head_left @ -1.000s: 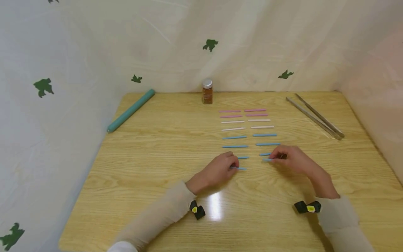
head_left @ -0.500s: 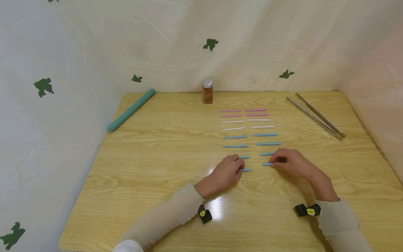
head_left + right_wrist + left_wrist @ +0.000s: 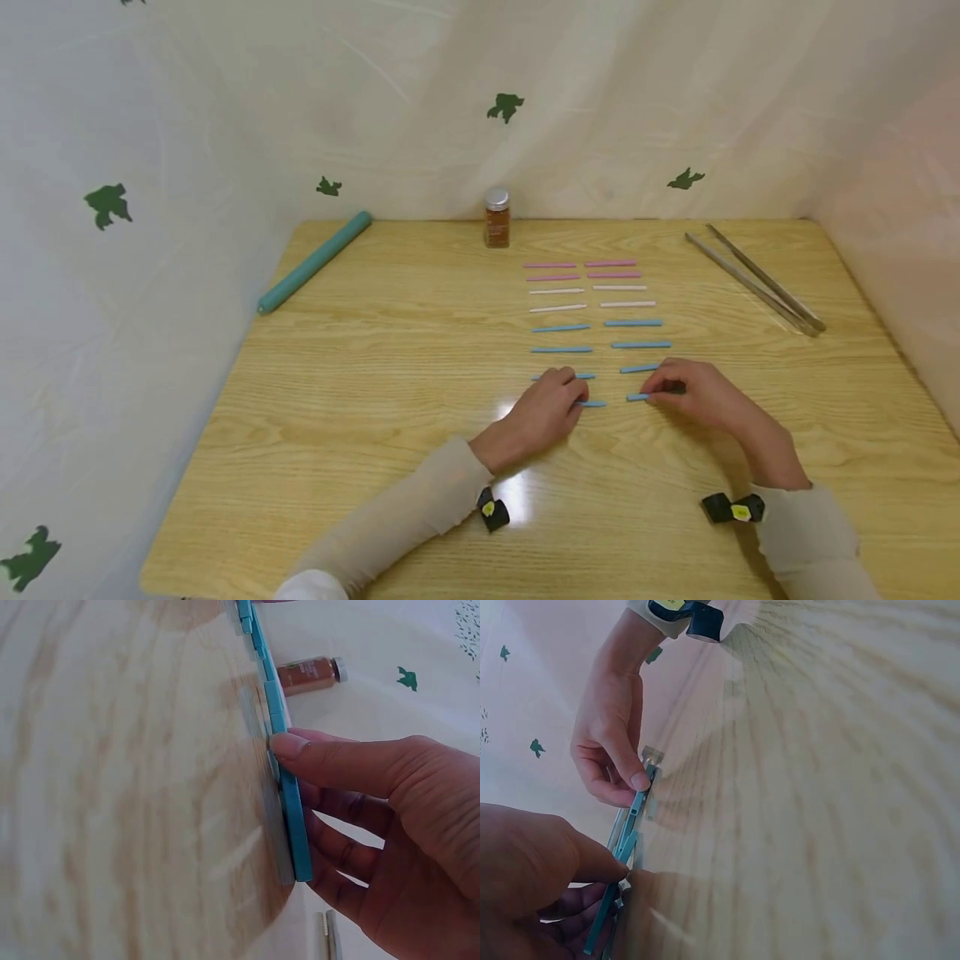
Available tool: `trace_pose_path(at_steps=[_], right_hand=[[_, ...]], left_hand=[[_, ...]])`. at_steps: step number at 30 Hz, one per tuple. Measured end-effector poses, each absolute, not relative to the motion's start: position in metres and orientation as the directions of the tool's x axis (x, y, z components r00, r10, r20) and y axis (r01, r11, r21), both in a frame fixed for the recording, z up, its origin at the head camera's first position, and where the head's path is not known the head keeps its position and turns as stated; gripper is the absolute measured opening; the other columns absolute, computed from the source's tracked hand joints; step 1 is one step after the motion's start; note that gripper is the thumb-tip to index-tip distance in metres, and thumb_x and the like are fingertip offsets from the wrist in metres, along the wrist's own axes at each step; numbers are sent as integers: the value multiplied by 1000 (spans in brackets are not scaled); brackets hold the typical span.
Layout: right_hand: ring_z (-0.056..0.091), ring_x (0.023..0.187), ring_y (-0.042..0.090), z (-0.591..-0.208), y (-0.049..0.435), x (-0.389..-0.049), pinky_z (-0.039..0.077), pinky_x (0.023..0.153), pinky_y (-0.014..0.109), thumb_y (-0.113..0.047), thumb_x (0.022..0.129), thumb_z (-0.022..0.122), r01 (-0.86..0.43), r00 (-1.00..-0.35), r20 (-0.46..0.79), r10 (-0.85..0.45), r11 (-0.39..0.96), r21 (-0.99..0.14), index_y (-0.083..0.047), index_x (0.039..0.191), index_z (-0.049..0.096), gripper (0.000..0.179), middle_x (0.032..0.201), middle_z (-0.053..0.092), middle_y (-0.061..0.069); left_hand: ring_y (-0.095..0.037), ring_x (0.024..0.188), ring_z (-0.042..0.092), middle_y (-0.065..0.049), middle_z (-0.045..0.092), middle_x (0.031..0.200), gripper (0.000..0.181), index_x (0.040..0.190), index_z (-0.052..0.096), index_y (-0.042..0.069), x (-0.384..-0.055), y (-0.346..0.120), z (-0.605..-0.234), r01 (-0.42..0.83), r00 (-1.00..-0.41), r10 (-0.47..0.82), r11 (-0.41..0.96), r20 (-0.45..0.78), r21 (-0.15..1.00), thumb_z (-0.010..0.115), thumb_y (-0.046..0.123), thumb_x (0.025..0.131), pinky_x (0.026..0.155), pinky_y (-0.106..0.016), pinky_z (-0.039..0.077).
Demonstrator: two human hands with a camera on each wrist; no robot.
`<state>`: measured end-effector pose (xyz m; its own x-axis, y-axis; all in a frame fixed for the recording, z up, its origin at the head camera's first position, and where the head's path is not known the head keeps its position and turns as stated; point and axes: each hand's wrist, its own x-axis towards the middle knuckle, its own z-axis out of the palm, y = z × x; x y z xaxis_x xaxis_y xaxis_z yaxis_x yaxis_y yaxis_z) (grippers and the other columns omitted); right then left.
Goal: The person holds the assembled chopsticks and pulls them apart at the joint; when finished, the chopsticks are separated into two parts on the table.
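My left hand pinches a slim blue plastic stick between thumb and fingers, close over the table. Across from it, my right hand grips another blue stick, its thumb laid along the near side in the right wrist view. The tips of these two sticks point at each other with a small gap between. Beyond the hands, two columns of sticks lie in rows: pink farthest, then white, then blue. My fingers partly cover the blue row just behind.
A spice jar with a silver lid stands at the table's back edge. Metal tongs lie at the back right, and a green roll lies along the left edge. Pale curtains with green bird shapes enclose the wooden table.
My left hand has slid to the right with its blue stick. The right hand has come slightly nearer to me, bringing its stick level with the left one.
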<state>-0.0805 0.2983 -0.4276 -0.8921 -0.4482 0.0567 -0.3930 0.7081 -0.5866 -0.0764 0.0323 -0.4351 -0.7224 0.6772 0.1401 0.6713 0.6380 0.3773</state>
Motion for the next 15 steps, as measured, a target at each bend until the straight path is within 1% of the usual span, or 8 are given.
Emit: trace_pose_path(at_steps=[7,12,15], right_hand=[[50,71,-4,-426,299,-81,46,63,22,-6,79,76,-380,-892,25,-452,718,-583,-17,85,73,13,78,61,-11],[50,71,-5,-427,300,-80,46,62,22,-3,77,76,-410,-883,62,-466,699,-586,-15,85,72,15,78,61,-11],[51,72,-4,-426,300,-79,46,63,22,-4,79,75,-409,-881,58,-469,696,-590,-15,87,73,14,80,62,-11]], left_hand=[[-13,84,54,2,57,89,8,96,66,13,-76,34,-436,687,-716,678,641,167,343,58,13,93,77,-22,46],[-13,82,54,3,57,89,7,95,66,14,-77,35,-437,705,-704,685,639,189,309,60,14,92,75,-22,46],[-13,82,53,2,57,90,9,97,66,13,-79,31,-435,704,-704,683,636,196,315,58,15,93,76,-22,44]])
